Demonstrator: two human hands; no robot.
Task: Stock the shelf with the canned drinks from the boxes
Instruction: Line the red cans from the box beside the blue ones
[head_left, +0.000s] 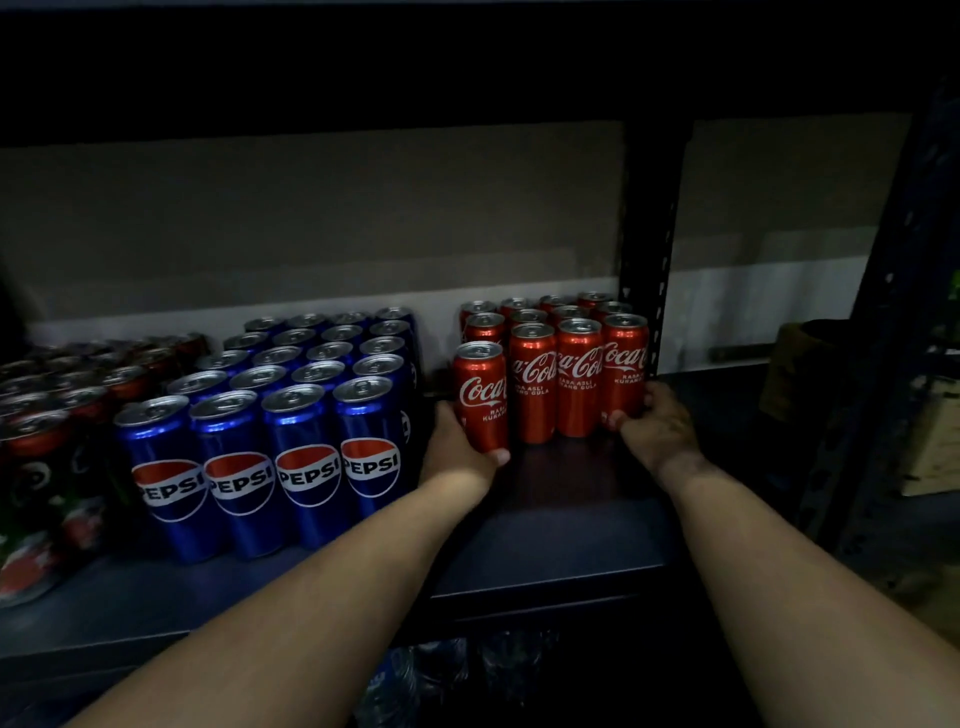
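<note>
One red Coca-Cola can (480, 397) stands upright near the shelf (561, 530) front edge, left hand (457, 447) wrapped around it. Right hand (657, 423) closed against rightmost front-row red can (625, 369). Blue Pepsi cans (291, 431) grouped just left.

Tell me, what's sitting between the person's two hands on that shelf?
In the head view, red Coca-Cola cans: the left hand grips the nearest one, and the right hand touches the rightmost front can.
</note>
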